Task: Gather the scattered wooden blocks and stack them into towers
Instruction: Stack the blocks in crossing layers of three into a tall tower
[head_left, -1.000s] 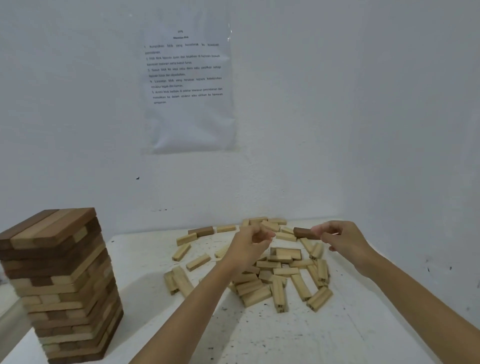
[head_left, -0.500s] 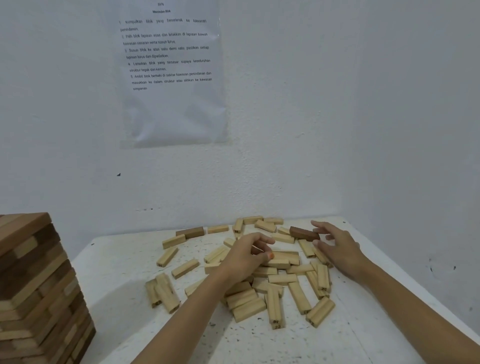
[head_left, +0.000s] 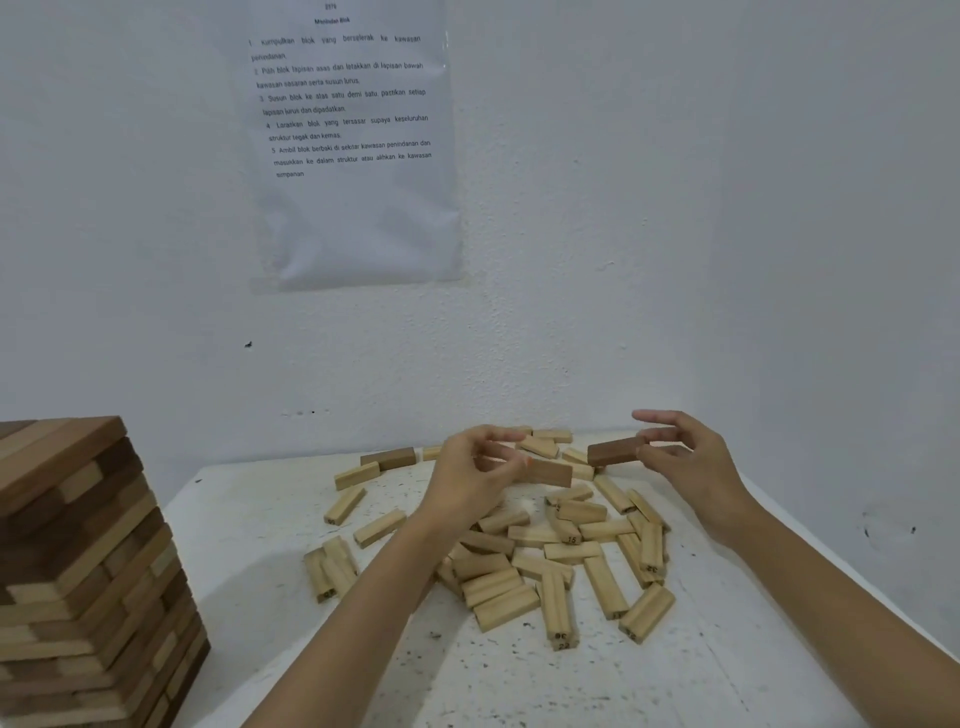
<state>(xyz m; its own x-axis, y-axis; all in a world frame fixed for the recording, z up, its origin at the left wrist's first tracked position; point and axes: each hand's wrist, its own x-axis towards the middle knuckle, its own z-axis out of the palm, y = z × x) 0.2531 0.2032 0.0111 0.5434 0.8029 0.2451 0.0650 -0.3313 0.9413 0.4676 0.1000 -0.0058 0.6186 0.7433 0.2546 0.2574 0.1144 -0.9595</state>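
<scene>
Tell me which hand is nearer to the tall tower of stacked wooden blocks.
Left. The left hand, pinching a reddish-brown wooden block, is right of the tall wooden tower; the right hand, pinching a dark brown wooden block, is farther right.

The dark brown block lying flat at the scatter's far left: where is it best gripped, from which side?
Likely from above, pinching the dark brown block across its long side faces at mid-length. It lies flat on the table with its long sides mostly bare, while a pale block crowds its left end.
</scene>
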